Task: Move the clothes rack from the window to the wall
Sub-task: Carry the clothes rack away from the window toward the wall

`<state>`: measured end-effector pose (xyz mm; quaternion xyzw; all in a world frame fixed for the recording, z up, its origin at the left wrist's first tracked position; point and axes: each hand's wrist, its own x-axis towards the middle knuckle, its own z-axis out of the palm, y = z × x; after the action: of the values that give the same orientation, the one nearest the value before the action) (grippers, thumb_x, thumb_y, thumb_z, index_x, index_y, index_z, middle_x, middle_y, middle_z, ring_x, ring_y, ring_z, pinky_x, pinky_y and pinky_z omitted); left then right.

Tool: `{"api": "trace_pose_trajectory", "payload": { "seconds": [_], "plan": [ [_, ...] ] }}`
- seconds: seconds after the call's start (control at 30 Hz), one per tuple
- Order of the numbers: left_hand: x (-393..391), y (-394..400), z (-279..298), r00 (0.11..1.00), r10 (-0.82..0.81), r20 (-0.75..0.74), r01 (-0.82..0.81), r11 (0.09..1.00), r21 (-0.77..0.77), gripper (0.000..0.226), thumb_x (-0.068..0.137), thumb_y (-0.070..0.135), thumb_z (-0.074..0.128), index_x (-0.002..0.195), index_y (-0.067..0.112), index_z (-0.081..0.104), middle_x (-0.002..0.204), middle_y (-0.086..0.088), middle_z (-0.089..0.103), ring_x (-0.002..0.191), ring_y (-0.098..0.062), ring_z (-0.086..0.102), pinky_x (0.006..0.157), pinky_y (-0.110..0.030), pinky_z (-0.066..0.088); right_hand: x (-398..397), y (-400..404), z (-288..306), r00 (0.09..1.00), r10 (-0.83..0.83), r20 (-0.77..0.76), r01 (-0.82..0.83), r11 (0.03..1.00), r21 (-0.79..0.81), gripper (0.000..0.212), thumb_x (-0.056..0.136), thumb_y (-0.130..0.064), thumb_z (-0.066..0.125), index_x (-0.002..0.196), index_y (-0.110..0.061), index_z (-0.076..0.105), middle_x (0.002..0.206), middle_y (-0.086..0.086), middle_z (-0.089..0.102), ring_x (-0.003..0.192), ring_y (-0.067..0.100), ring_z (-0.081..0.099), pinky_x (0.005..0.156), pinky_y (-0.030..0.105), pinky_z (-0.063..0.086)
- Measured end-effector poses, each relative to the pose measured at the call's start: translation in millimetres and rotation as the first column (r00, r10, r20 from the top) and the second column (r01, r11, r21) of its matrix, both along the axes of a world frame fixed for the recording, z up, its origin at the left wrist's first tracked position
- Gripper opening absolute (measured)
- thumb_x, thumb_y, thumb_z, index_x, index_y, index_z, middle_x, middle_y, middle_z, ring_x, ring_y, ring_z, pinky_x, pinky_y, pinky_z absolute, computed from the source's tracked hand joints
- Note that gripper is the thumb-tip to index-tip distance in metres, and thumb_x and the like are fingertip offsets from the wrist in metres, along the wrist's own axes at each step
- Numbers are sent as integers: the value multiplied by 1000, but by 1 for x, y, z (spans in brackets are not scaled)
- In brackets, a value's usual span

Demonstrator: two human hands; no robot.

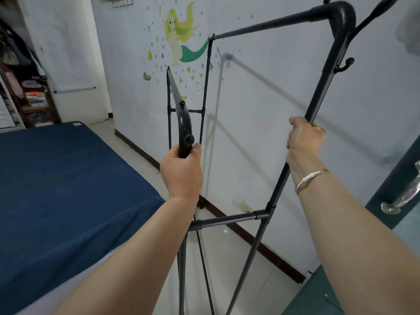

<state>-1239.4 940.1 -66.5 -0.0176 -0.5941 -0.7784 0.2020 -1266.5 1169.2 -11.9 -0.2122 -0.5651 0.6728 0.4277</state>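
Observation:
The clothes rack (229, 220) is a bare black metal tube frame with two top rails, standing in front of me and running away along the white wall (284, 98). My left hand (181, 171) is closed around the curved corner of the lower left rail. My right hand (304, 139) grips the right upright post, below the taller rail's bend and its small hook. Nothing hangs on the rack. Its feet are out of view below.
A bed with a blue sheet (68, 189) fills the left side, leaving a narrow tiled floor strip (213, 258) beside the wall. A dark green door with a glass handle (400, 196) is at the right. An open wardrobe (25, 87) stands far left.

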Motion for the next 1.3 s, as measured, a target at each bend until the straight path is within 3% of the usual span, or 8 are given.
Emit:
{"api": "trace_pose_trajectory", "payload": {
  "seconds": [0.27, 0.67, 0.9, 1.0, 1.17, 1.3],
  "plan": [
    [-52, 29, -1, 1000, 14, -8, -13, 1000, 21, 41, 84, 24, 64, 46, 33, 52, 41, 15, 39, 40, -2, 34, 39, -18, 33, -60, 26, 0, 998, 51, -39, -52, 999, -17, 28, 64, -15, 61, 58, -21, 35, 51, 0, 27, 44, 17, 21, 44, 27, 17],
    [-146, 104, -5, 988, 154, -6, -154, 988, -10, 39, 85, 27, 65, 49, 32, 52, 41, 15, 38, 41, -4, 32, 40, -21, 34, -181, 89, 1, 981, 181, -75, -182, 983, -14, 30, 70, -9, 61, 58, -21, 36, 40, -9, 27, 38, 12, 21, 40, 23, 17],
    [-184, 149, -6, 978, 209, 4, -208, 978, -21, 26, 80, 31, 64, 63, 14, 54, 46, 11, 41, 47, -10, 36, 48, -32, 39, -234, 129, 4, 977, 202, -61, -203, 979, -2, 32, 70, -9, 60, 55, -21, 35, 37, -10, 28, 34, 11, 22, 39, 21, 19],
    [-198, 169, -8, 983, 180, 15, -180, 984, -13, 25, 79, 32, 64, 62, 15, 54, 47, 10, 40, 46, -10, 37, 45, -30, 38, -251, 146, 2, 979, 198, -46, -198, 980, 4, 31, 70, -9, 59, 55, -21, 34, 37, -10, 27, 34, 11, 22, 38, 20, 19],
    [-213, 197, -10, 996, 93, -9, -93, 996, 15, 21, 81, 29, 65, 67, 16, 56, 48, 13, 41, 44, -3, 34, 42, -17, 34, -275, 171, 3, 986, 164, -35, -164, 986, 15, 31, 72, -9, 59, 55, -20, 35, 37, -10, 29, 33, 10, 23, 38, 21, 20],
    [-232, 206, -11, 999, 32, -8, -32, 999, 35, 24, 81, 28, 66, 65, 17, 53, 49, 12, 39, 47, -8, 34, 44, -23, 35, -300, 181, 1, 990, 142, -23, -142, 990, 19, 30, 71, -10, 59, 56, -21, 35, 38, -9, 29, 34, 11, 23, 38, 21, 20]
  ]
}}
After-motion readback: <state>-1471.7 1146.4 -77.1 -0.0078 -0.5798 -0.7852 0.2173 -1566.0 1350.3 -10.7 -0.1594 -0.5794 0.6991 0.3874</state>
